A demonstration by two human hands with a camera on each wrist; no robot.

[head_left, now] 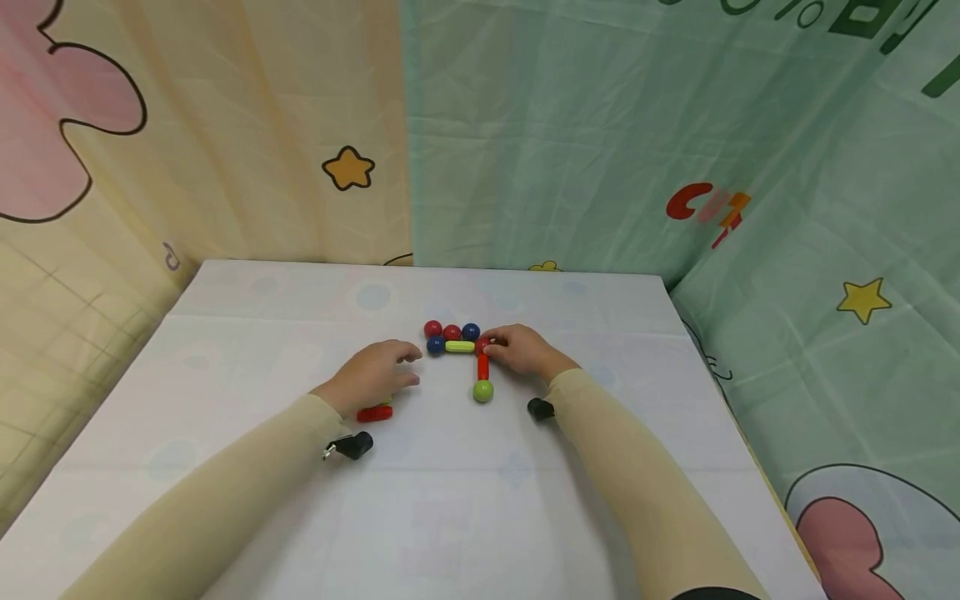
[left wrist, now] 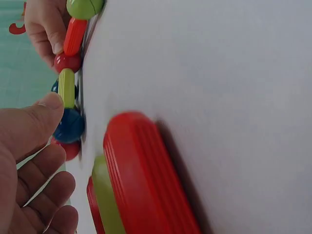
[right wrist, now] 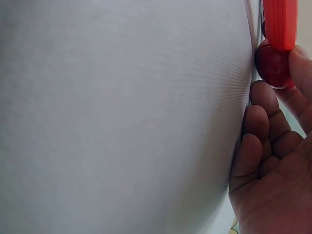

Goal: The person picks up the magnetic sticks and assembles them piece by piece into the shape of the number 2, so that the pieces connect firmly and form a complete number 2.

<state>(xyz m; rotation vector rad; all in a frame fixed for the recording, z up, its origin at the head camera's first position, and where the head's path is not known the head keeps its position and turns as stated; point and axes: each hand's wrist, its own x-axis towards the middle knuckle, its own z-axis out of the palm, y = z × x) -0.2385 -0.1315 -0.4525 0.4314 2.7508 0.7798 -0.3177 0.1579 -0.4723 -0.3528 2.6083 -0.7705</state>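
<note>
On the white desk (head_left: pixel 450 517), we observe the right hand (head_left: pixel 527 352) pinching, with its fingers, the red ball (head_left: pixel 482 343) between the yellow rod (head_left: pixel 460 347) and red rod (head_left: pixel 483 367), and the left hand (head_left: pixel 371 375), fingers apart and unloaded, near a blue ball (head_left: pixel 436 346).

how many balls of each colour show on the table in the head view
Red balls: 3
Blue balls: 2
Green ball: 1
Total: 6
</note>
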